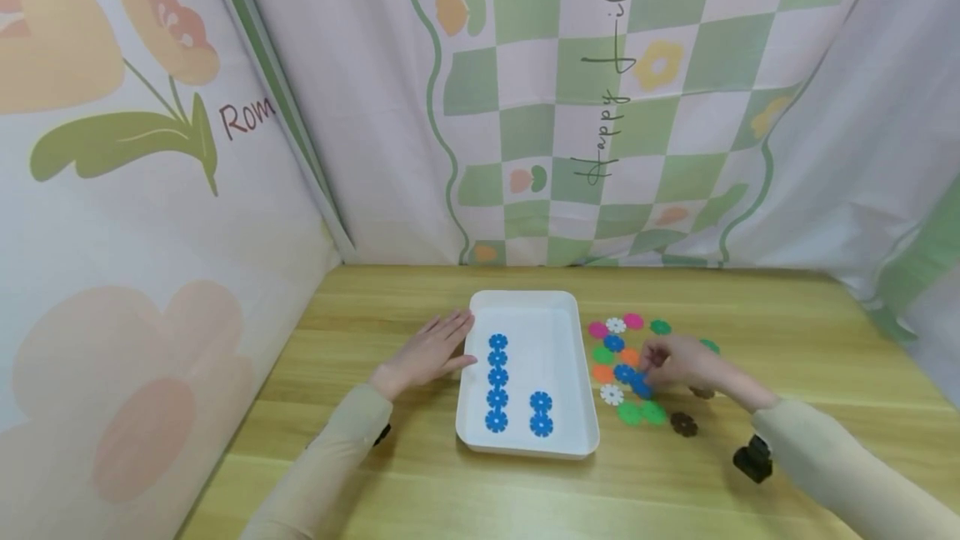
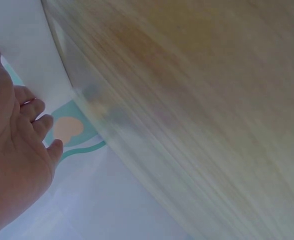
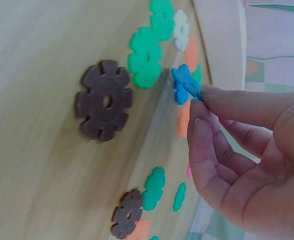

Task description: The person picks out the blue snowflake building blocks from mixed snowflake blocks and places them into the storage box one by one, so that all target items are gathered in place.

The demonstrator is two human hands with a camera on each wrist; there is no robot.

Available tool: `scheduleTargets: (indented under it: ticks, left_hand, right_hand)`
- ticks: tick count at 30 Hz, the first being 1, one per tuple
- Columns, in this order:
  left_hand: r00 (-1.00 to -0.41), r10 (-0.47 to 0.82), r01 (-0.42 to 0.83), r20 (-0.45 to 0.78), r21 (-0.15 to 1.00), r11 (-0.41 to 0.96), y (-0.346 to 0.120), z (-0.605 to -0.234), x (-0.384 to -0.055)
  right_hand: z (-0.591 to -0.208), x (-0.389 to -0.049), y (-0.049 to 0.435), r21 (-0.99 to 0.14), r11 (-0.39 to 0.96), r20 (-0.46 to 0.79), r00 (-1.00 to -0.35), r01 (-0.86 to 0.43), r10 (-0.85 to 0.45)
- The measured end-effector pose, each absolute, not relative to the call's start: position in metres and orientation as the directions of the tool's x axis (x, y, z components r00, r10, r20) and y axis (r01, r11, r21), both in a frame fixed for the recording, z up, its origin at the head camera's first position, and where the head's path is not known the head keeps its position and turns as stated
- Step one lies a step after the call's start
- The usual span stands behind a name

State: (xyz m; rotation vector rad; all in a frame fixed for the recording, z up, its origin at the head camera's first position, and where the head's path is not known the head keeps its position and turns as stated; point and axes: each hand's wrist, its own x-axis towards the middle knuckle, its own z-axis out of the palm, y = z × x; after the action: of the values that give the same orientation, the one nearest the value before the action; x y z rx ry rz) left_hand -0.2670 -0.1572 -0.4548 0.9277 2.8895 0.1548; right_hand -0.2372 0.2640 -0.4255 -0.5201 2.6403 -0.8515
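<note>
My left hand (image 1: 427,352) rests its extended fingers on the left rim of a white tray (image 1: 525,307). Inside the tray, several blue snowflake discs (image 1: 497,377) form a column on the left, with two more blue discs (image 1: 541,424) one above the other at lower right. To the right of the tray, my right hand (image 1: 684,361) is over loose coloured discs. In the right wrist view, thumb and fingertips pinch a blue snowflake disc (image 3: 191,87) by its edge, and another blue disc shows just behind it. The left wrist view shows the left hand (image 2: 19,135) without the discs.
Loose discs lie right of the tray: green (image 1: 630,413), white (image 1: 612,394), orange (image 1: 603,373), pink (image 1: 633,321) and brown (image 1: 684,424). The wooden table (image 1: 405,482) meets a patterned curtain (image 1: 525,190) at the back and a printed wall covering (image 1: 247,273) at the left.
</note>
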Motion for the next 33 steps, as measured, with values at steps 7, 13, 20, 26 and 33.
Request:
scheduleTargets:
  ticks: [7, 13, 20, 26, 33]
  left_hand:
    - [-0.809, 0.584, 0.575, -0.07, 0.112, 0.81, -0.157, -0.456, -0.268]
    - [-0.81, 0.582, 0.574, -0.069, 0.108, 0.812, -0.158, -0.457, -0.268]
    - [-0.815, 0.575, 0.566, -0.078, 0.111, 0.817, -0.156, -0.457, -0.269]
    - [-0.813, 0.577, 0.568, -0.08, 0.109, 0.816, -0.156, -0.457, -0.269]
    - [-0.809, 0.583, 0.574, -0.077, 0.113, 0.811, -0.157, -0.457, -0.269]
  right_hand:
    - [-0.413, -0.24, 0.255, -0.66, 0.712, -0.18, -0.87, -0.239, -0.46]
    - [-0.398, -0.246, 0.234, -0.715, 0.67, -0.194, -0.864, -0.199, -0.464]
    - [-0.392, -0.254, 0.203, -0.691, 0.67, -0.152, -0.853, -0.27, -0.5]
    - [-0.398, -0.266, 0.177, -0.688, 0.653, -0.139, -0.825, -0.317, -0.547]
    - [-0.413, -0.274, 0.152, -0.653, 0.688, -0.182, -0.815, -0.318, -0.55]
